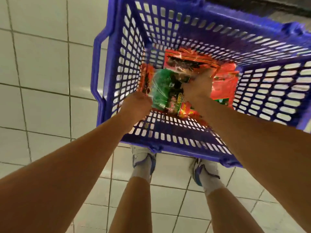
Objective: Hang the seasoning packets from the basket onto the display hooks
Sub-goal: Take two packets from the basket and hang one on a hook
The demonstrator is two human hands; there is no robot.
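Note:
A blue slatted plastic basket (pixel 171 133) stands on the floor in front of me, and both my arms reach down into it. Red seasoning packets (pixel 186 62) lie on its bottom, with more red ones (pixel 225 84) at the right. A green packet (pixel 162 89) lies in the middle. My left hand (pixel 136 105) is curled at the green packet's near left edge and seems to pinch it. My right hand (pixel 198 85) is down among the packets with its fingers curled into the red and green ones. The picture is blurred, so the exact grip is unclear.
Pale square floor tiles (pixel 42 64) surround the basket. My two feet in white and blue shoes (pixel 144 163) stand just behind its near wall. A dark strip, perhaps the foot of a shelf (pixel 262 5), runs along the top right.

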